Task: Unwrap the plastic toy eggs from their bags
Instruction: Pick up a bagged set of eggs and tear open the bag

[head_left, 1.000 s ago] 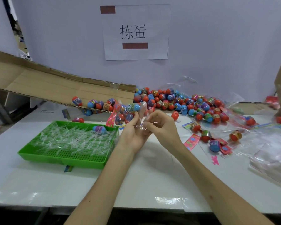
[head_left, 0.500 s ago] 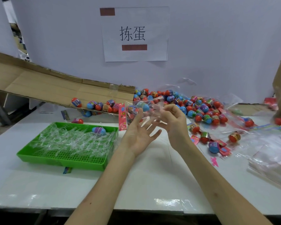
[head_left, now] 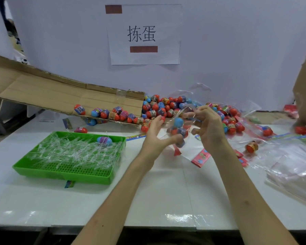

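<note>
Light was even and soft, probably from overhead; shadows were faint. Glare streaked the near edge of the table (head_left: 180, 218). My left hand (head_left: 155, 137), right hand (head_left: 210, 128) and the bagged eggs (head_left: 177, 129) were motion-blurred. Frame edges bowed.

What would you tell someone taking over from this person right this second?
Left hand open, cupped under the bag. Right hand grips the bag's top. Several eggs sit inside it, blurred.
Green tray holds clear strips and one egg.
Done: a big pile of loose eggs by the wall, empty bags at right.
Left: empty this bag; some far-right eggs look bagged too.
</note>
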`<state>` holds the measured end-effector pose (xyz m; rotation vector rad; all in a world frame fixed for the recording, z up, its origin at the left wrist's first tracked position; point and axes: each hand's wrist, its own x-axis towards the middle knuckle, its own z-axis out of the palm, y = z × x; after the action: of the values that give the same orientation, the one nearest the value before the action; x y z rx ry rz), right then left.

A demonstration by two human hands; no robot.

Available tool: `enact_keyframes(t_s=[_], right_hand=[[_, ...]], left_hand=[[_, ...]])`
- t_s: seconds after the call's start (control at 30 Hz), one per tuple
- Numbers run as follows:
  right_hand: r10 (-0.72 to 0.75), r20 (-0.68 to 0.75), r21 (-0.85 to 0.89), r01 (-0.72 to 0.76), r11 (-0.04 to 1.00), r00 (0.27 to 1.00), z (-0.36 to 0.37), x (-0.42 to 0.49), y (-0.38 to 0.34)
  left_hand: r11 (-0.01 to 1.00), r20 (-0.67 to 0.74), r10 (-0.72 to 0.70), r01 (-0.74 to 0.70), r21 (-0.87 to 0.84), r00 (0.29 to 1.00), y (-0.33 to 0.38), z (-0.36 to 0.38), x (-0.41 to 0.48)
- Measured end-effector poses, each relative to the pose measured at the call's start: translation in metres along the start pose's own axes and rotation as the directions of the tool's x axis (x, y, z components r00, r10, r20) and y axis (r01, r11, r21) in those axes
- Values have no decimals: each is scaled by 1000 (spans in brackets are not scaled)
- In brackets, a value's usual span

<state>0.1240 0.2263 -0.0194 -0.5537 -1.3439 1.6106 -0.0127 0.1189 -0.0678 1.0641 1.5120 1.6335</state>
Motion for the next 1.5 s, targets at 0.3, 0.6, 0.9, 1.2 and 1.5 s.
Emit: enact_keyframes(t_s=[0.3, 0.6, 0.9, 1.2, 1.5], right_hand=[[98, 336, -107, -65, 992, 937, -2, 6, 10], [188, 221, -393, -89, 915, 957, 23, -6, 32], [123, 123, -338, -75, 938, 985, 26, -7, 31], [135, 97, -268, -105, 958, 986, 33, -10, 37], [187, 24, -273, -173, 946, 982, 32, -10, 35]], left_hand=[[999, -17, 17, -16, 34, 1000, -4, -2, 0], [998, -169, 65, -64, 9, 983, 1, -4, -3], [996, -303, 54, -74, -55, 951, 3, -6, -3], [964, -385, -53, -53, -262, 921, 7, -8, -2], [904, -414, -50, -134, -405, 909, 6, -13, 0]])
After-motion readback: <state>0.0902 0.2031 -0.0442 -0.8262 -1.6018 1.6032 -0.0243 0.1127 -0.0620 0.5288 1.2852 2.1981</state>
